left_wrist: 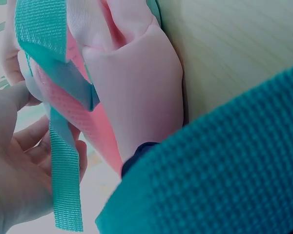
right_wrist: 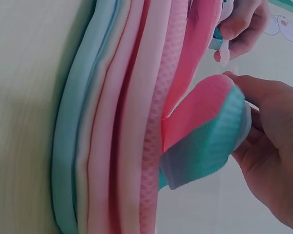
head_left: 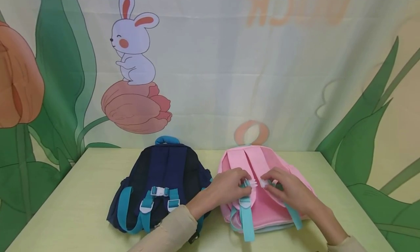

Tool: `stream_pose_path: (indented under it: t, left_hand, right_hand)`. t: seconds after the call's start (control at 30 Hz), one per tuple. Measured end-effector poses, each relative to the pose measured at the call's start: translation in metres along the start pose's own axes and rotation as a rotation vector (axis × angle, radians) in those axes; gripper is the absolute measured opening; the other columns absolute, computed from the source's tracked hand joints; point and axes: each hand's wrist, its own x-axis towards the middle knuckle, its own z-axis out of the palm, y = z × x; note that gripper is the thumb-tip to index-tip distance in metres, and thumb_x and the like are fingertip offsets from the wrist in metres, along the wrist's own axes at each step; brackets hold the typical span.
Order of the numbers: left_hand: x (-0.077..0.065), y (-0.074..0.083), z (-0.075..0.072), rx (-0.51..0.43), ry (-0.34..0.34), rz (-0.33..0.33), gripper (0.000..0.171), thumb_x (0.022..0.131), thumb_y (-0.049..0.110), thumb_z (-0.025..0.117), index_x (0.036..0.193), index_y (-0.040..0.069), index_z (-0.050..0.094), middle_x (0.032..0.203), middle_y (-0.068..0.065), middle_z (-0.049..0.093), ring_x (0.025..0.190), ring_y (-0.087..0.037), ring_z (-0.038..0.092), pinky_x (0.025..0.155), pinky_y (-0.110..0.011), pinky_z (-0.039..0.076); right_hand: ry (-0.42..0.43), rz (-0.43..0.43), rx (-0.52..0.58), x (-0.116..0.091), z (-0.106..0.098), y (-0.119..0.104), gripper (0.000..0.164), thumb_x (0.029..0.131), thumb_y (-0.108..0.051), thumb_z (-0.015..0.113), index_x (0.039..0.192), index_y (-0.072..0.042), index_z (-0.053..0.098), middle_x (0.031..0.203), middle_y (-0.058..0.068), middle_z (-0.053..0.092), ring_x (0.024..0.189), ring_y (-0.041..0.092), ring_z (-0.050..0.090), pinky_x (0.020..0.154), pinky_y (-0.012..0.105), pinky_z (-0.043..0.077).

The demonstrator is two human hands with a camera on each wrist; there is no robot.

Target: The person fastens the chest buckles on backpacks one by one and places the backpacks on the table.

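Note:
A pink backpack [head_left: 267,213] lies on the table with its shoulder straps facing up. My left hand [head_left: 226,188] pinches a white pronged buckle half [head_left: 253,183] on a teal strap. Across a small gap, my right hand [head_left: 292,192] holds the other white buckle half [head_left: 264,183] between thumb and fingers. The two halves are apart, facing each other over the bag's back. A teal webbing end [left_wrist: 66,180] hangs beside the left palm in the left wrist view. In the right wrist view, a pink shoulder strap [right_wrist: 200,107] with teal webbing bends up towards the right fingers.
A navy backpack [head_left: 134,175] lies to the left, straps up, its white chest buckle [head_left: 160,191] fastened. My left forearm passes over its lower right side. Both bags rest on a pale wooden table [head_left: 95,164]. Behind stands a printed curtain [head_left: 203,62] with a rabbit and tulips.

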Motion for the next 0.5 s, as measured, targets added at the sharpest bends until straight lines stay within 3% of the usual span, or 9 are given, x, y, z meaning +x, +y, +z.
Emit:
stream_pose_path:
  t: [0.27, 0.5]
  left_hand:
    - [0.0008, 0.0000, 0.0004, -0.006, 0.000, 0.032, 0.028, 0.087, 0.029, 0.070, 0.113, 0.017, 0.072, 0.090, 0.009, 0.064, 0.074, -0.002, 0.054, 0.062, -0.016, 0.044]
    - [0.0021, -0.0005, 0.0016, -0.002, -0.018, 0.047, 0.028, 0.088, 0.030, 0.072, 0.114, 0.018, 0.072, 0.092, 0.009, 0.066, 0.076, -0.001, 0.055, 0.064, -0.016, 0.044]
  right_hand:
    - [0.052, -0.041, 0.010, 0.0029, -0.0022, 0.0004, 0.027, 0.080, -0.006, 0.081, 0.102, -0.017, 0.072, 0.101, -0.009, 0.066, 0.083, 0.001, 0.065, 0.074, 0.023, 0.057]
    - [0.040, -0.057, 0.015, 0.0029, -0.0014, 0.0015, 0.028, 0.078, -0.003, 0.082, 0.101, -0.015, 0.072, 0.103, -0.007, 0.067, 0.085, 0.004, 0.066, 0.075, 0.025, 0.058]
